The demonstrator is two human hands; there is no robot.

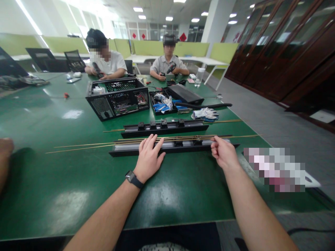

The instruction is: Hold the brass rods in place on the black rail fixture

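Several thin golden rods (78, 145) lie lengthwise over a long black channel-shaped rail (125, 152), their ends sticking out past both sides. My left hand (151, 153) rests on the rods and the rail with its fingers spread. Near the rail's right end, my right hand (223, 152) has its thumb and forefinger pinched on a rod, the other fingers curled in. Small black blocks (197, 140) sit inside the rail between my hands. Just behind, a second black rail (164, 132) holds similar blocks, and more thin rods run out of its ends.
An open computer case (117, 103) stands behind the rails. Beside it are a black tray (159, 112) with gloves, a flat black box (185, 93) and another glove pair (205, 114). Two people sit opposite, holding tools. Someone's hand (5, 150) shows at the left edge.
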